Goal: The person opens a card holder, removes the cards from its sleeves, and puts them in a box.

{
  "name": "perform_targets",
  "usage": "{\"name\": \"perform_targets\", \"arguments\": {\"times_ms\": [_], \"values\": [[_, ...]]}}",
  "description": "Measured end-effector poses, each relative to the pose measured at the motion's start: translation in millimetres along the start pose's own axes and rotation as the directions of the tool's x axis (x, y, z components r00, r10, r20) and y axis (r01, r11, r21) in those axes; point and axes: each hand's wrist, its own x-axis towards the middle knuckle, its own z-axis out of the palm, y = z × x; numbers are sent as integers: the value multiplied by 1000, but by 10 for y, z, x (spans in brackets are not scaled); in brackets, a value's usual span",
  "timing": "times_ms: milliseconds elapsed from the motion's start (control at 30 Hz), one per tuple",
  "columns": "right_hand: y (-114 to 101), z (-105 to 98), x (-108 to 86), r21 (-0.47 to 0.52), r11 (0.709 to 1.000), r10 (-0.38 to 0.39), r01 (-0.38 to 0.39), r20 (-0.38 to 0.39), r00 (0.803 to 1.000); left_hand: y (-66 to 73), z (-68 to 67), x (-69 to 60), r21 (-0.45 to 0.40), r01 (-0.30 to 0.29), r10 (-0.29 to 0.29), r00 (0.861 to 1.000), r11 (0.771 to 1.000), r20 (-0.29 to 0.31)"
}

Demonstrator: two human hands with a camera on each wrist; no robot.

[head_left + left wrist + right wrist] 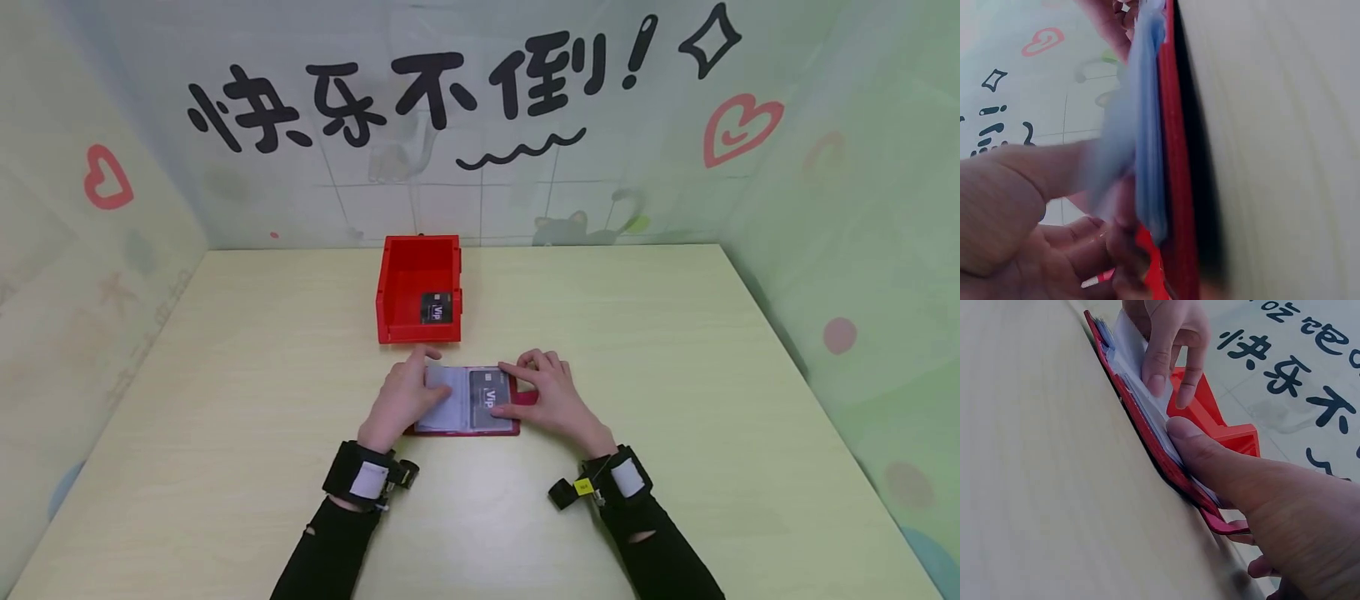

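Observation:
A red card holder (462, 434) lies unfolded on the table, its clear sleeves spread. In its right-hand sleeve sits a dark card (486, 390) marked "Vip". My left hand (401, 396) is at the left side, its thumb touching a translucent sleeve page (1132, 337) that stands partly raised; the index finger reaches out past the holder's far edge. With my right hand (555, 396) I hold the holder's right edge, thumb over the card sleeve. Blur in the left wrist view hides the thumb tip behind the page (1113, 131).
Just beyond the holder stands a red open bin (418, 333) with another dark "Vip" card (437, 307) inside. A pink closure tab (528, 397) sticks out from the holder's right edge. Printed cloth walls (480, 208) border the wooden table (262, 400).

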Motion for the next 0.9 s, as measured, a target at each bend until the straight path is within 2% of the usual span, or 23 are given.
{"name": "perform_targets", "arguments": {"times_ms": [100,167,267,367,467,900], "values": [[-8,-20,-2,9,1000,-11,10,5,1000,18,17,-1,83,-41,47,997,996,-64],[-6,-27,-4,11,1000,-13,13,10,1000,33,34,-1,118,-68,78,993,991,-85],[7,-25,-5,12,1000,-10,10,14,1000,50,71,-1,107,-114,120,991,988,-53],[12,-17,-4,15,1000,-8,8,7,1000,49,114,0,58,-171,170,985,984,13],[16,-11,-4,19,1000,-12,12,-5,1000,36,156,11,13,-207,206,977,978,50],[10,13,-12,6,1000,-23,24,-38,999,0,167,65,-54,-201,205,975,978,82]]}}
